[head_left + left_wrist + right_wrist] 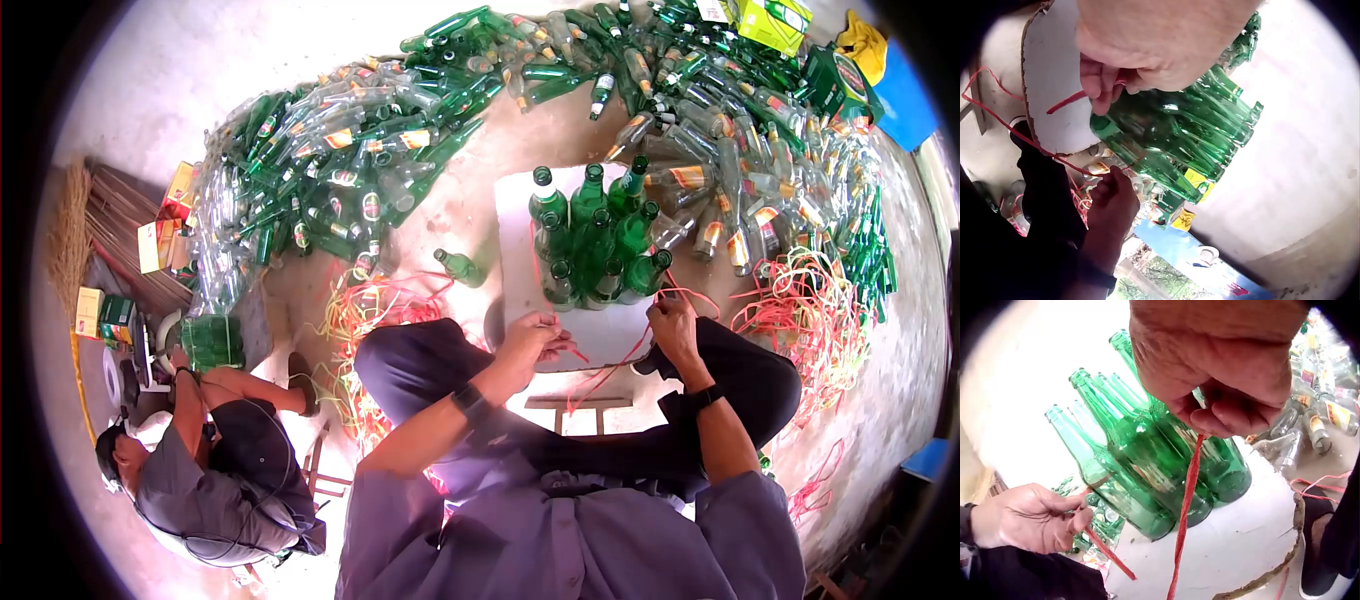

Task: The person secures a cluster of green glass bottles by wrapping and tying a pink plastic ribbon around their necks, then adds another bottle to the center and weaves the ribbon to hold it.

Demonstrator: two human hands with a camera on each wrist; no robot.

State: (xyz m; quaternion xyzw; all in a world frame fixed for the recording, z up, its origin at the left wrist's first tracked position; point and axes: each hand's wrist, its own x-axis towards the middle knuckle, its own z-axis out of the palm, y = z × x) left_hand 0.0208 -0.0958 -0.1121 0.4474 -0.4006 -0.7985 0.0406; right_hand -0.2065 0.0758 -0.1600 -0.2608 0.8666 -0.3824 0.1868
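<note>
Several green glass bottles (597,240) stand upright in a tight cluster on a white board (518,205). At the cluster's near left side, my left hand (535,342) pinches a red plastic string (1110,553), whose short free end sticks out below the fingers in the right wrist view. My right hand (675,328) is by the near right bottles, fingers curled round another stretch of the red string (1189,494), which hangs down long past the board's edge. Part of the string runs along the cluster's left side; its course behind the bottles is hidden.
Heaped green and clear bottles (350,140) curve around the back. One loose green bottle (458,266) lies left of the board. Tangled red and yellow string (805,320) lies on both sides. Another person (215,470) sits at the left by a bundle of green bottles (212,342).
</note>
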